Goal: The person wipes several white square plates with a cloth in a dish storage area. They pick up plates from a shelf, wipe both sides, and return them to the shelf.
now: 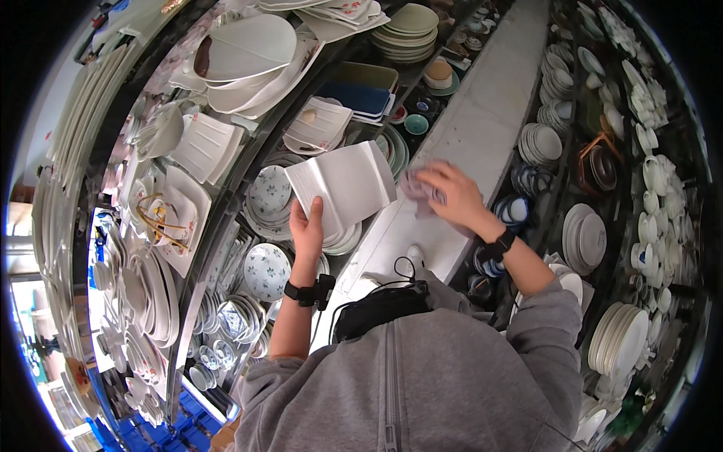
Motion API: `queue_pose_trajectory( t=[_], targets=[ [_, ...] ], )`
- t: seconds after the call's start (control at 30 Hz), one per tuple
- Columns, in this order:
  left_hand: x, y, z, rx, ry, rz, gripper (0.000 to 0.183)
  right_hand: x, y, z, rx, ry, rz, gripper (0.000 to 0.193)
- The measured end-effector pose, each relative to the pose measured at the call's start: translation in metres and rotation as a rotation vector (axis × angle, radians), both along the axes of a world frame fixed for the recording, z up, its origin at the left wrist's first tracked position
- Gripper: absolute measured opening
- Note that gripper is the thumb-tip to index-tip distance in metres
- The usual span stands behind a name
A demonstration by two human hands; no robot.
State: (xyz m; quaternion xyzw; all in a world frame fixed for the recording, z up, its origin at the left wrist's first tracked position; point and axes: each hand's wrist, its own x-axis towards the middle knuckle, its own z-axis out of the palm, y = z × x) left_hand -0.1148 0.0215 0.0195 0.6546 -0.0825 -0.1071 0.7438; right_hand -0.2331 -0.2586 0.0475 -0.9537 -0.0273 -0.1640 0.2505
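Note:
A white rectangular plate (pixel 348 190) with ridged, raised ends is held up in front of me, tilted. My left hand (pixel 306 226) grips its near left edge, thumb lying on the upper face and the other fingers hidden beneath. Just off the plate's right end, my right hand (pixel 450 190) is closed on a crumpled greyish-purple cloth (pixel 419 191). Cloth and plate look slightly apart. Below the plate, a stack of round plates (pixel 344 239) is partly covered by it.
Shelves on the left carry stacked plates, including large white oval dishes (pixel 252 49) and a blue rectangular tray (pixel 354 98). Along the right stand more shelves with bowls and round plates (pixel 539 143). A pale tiled aisle (pixel 482 98) runs between them.

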Motion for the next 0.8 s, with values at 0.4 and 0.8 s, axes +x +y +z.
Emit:
queue_pose_trajectory(
  t=[0.4,0.8],
  targets=[
    [-0.012,-0.009,0.005,-0.018,0.055,0.003,0.031,0.053,0.041,-0.009,0.029,-0.091,0.197,0.055],
    [-0.002,0.002,-0.003,-0.018,0.015,0.042,0.032,0.000,0.026,-0.003,0.014,0.045,0.074,0.050]
  ],
)
